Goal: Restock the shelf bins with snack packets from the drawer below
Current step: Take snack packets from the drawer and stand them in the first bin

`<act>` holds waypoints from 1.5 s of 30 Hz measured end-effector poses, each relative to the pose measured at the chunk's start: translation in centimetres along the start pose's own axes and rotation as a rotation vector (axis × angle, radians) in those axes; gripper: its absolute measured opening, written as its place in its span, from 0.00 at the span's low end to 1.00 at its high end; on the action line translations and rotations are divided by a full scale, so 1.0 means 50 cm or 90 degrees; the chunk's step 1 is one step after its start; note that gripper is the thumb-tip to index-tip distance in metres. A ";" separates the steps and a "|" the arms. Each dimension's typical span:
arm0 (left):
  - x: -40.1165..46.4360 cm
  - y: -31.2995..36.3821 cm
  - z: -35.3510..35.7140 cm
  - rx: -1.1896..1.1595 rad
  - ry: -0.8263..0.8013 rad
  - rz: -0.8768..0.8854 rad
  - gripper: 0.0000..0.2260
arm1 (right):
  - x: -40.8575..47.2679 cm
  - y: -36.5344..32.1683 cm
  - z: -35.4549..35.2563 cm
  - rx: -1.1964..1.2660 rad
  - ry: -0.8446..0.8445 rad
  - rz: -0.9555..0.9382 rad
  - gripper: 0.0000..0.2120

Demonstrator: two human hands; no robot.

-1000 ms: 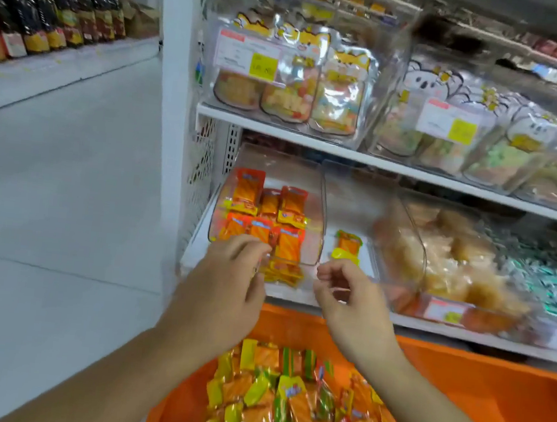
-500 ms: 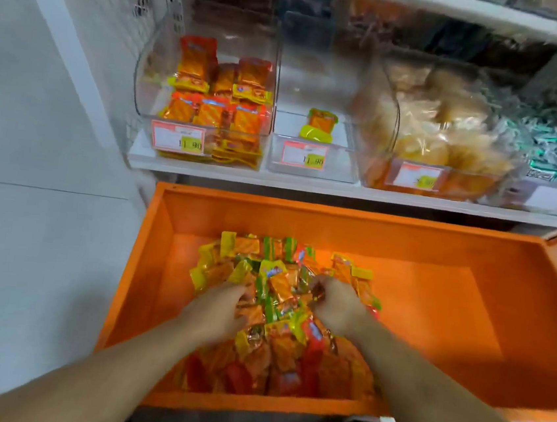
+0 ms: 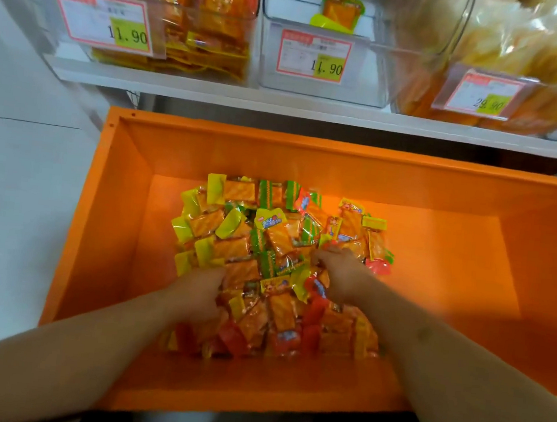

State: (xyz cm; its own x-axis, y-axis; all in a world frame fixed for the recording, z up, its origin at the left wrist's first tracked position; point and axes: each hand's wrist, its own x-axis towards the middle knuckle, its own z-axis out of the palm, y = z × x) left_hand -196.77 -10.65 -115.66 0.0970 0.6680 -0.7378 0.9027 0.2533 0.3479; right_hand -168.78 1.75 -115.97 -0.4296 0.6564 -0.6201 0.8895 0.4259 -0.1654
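Orange drawer (image 3: 122, 215) fills centre of frame; snack packets (image 3: 276, 252) piled mid-floor. Left hand (image 3: 197, 297) and right hand (image 3: 344, 274) both buried in pile, fingers hidden; grasp impossible to tell. Clear shelf bins (image 3: 321, 88) along top edge, middle one nearly bare.

A bright orange drawer (image 3: 470, 265) holds a heap of snack packets (image 3: 274, 265) in orange, yellow, green and red, some with green-and-yellow striped ends. Above it runs a white shelf (image 3: 214, 89). The left clear bin (image 3: 50, 15) holds orange and yellow packets. The middle clear bin (image 3: 317, 87) shows one orange packet with a lime-green edge (image 3: 339, 11). The price tags (image 3: 104, 22) are white with red borders and yellow-green squares (dark numerals). The floor (image 3: 15, 183) is pale grey.
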 end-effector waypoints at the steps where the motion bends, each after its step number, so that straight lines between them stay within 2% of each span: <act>1: 0.003 -0.001 0.004 -0.010 0.004 -0.001 0.18 | 0.001 0.001 0.002 -0.027 0.000 0.006 0.24; 4: 0.010 -0.010 0.010 -0.031 -0.009 -0.016 0.16 | -0.002 -0.001 -0.005 -0.082 0.009 0.014 0.20; 9: 0.009 -0.018 -0.001 -0.093 -0.035 -0.040 0.19 | -0.009 0.002 -0.024 -0.136 0.034 0.030 0.09; 13: -0.001 -0.018 -0.029 -0.108 -0.001 -0.030 0.13 | -0.012 -0.004 -0.066 0.047 0.053 0.074 0.11; 17: -0.042 -0.004 -0.112 -0.169 0.070 -0.012 0.07 | -0.040 -0.051 -0.165 0.292 0.056 0.048 0.14; 20: -0.094 0.021 -0.192 -0.275 0.136 -0.007 0.06 | -0.082 -0.100 -0.256 0.440 0.063 -0.006 0.15; 23: -0.170 0.061 -0.279 -0.447 0.178 0.001 0.07 | -0.137 -0.150 -0.347 0.533 0.113 -0.073 0.13; 26: -0.263 0.102 -0.354 -0.560 0.225 0.029 0.05 | -0.220 -0.194 -0.428 0.548 0.154 -0.143 0.12; 30: -0.368 0.112 -0.402 -0.610 0.245 0.089 0.03 | -0.317 -0.218 -0.484 0.566 0.238 -0.200 0.06; 33: -0.422 0.109 -0.396 -0.618 0.249 0.122 0.03 | -0.356 -0.237 -0.486 0.615 0.300 -0.229 0.09; 35: -0.442 0.116 -0.385 -0.660 0.268 0.130 0.04 | -0.367 -0.258 -0.478 0.638 0.328 -0.240 0.07; 39: -0.448 0.145 -0.378 -0.801 0.321 0.131 0.03 | -0.341 -0.295 -0.458 0.549 0.407 -0.224 0.08; 41: -0.448 0.157 -0.386 -0.870 0.306 0.162 0.04 | -0.324 -0.310 -0.450 0.528 0.411 -0.226 0.09; 42: -0.447 0.161 -0.392 -0.902 0.282 0.181 0.05 | -0.319 -0.316 -0.448 0.547 0.404 -0.227 0.10; 45: -0.440 0.166 -0.400 -0.948 0.229 0.229 0.09 | -0.305 -0.332 -0.446 0.659 0.370 -0.236 0.06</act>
State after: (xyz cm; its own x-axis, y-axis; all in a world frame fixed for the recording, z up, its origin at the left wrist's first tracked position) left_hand -199.79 -9.22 -84.96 -0.0893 0.9128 -0.3986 -0.3732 0.3404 0.8630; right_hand -180.46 -1.42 -86.68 -0.4510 0.8923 -0.0198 0.2913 0.1261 -0.9483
